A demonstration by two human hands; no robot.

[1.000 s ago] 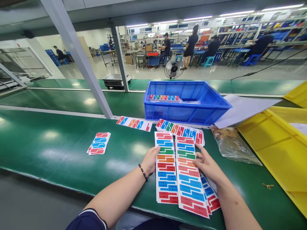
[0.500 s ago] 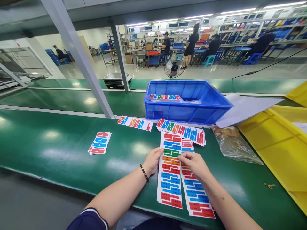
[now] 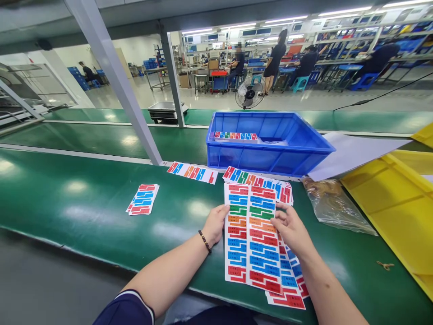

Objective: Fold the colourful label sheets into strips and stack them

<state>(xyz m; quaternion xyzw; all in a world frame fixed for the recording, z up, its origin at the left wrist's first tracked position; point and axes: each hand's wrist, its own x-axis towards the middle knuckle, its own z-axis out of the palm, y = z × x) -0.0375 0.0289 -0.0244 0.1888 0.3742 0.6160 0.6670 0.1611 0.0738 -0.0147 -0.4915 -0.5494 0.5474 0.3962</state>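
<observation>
I hold two long sheets of coloured labels side by side above the green belt [image 3: 84,203]. My left hand [image 3: 214,225] pinches the left edge of the left label sheet [image 3: 236,234]. My right hand [image 3: 291,230] grips the right edge of the right label sheet [image 3: 262,239]. Under them lies a stack of the same sheets [image 3: 291,289], showing at the lower right. Another stack of label sheets [image 3: 260,183] lies crosswise just beyond my hands.
A blue crate [image 3: 270,140] holding more labels stands behind. A single sheet [image 3: 192,172] and a small pile [image 3: 142,199] lie to the left. Yellow bins [image 3: 399,207], a clear plastic bag [image 3: 333,203] and white paper [image 3: 352,153] are right. A slanted metal post [image 3: 115,81] rises left.
The top sheet has come apart into two held side by side. My right hand moved right and up to the second sheet's edge. The view shifted slightly.
</observation>
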